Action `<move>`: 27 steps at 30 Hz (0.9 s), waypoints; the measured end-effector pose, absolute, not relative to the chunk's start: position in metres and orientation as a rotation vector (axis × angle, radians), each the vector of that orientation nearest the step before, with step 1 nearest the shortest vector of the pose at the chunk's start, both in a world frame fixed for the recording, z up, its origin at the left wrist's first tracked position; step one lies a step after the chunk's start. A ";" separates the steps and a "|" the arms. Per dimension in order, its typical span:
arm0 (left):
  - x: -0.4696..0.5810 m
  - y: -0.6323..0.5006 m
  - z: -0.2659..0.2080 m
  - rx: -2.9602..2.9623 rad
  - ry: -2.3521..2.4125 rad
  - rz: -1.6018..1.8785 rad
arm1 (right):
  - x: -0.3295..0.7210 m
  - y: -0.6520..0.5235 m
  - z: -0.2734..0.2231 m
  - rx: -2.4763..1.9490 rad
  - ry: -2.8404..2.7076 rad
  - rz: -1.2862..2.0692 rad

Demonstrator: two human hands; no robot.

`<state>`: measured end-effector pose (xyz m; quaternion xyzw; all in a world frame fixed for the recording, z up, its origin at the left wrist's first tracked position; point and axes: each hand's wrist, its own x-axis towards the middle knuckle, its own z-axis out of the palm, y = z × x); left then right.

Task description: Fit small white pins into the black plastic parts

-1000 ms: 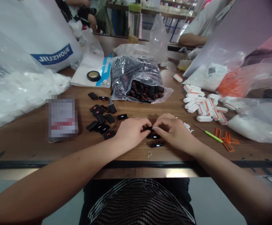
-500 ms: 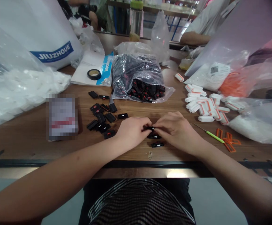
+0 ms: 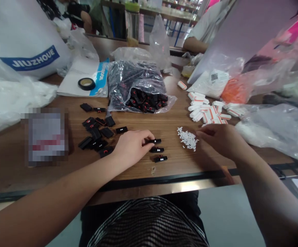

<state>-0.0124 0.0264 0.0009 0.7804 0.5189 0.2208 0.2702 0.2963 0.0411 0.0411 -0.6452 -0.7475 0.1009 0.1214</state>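
Note:
My left hand (image 3: 135,145) pinches a black connector housing (image 3: 157,141) against the table; one white dot shows on its face. Two more black connectors lie just below it, the middle connector (image 3: 157,150) and the lower connector (image 3: 160,159), each with white dots. My right hand (image 3: 217,139) hovers at the right edge of a pile of tiny white plugs (image 3: 187,139), thumb and fingertips brought together. Whatever those fingertips hold, if anything, is too small to see. Left of my left hand lie several loose black connectors (image 3: 95,133).
Behind stands an open clear bag of black connectors (image 3: 138,82). White parts with orange strips (image 3: 208,111) are heaped at the right, beside clear bags (image 3: 274,130). A tape roll (image 3: 86,84) rests on a booklet (image 3: 72,80). A blurred-out box (image 3: 46,137) is at left.
My right hand has left the connector and moved right, uncovering the pile of white plugs and covering the green-handled pick. My left hand still holds the connector. The view has turned slightly right.

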 end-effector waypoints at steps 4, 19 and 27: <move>-0.011 0.027 0.002 2.060 1.433 0.557 | 0.323 0.035 0.030 -1.949 -2.263 0.368; -0.011 0.026 0.006 2.022 1.443 0.539 | 0.332 0.032 0.028 -1.966 -2.166 0.478; -0.011 0.027 0.005 2.022 1.447 0.517 | 0.337 0.027 0.010 -1.814 -2.132 0.478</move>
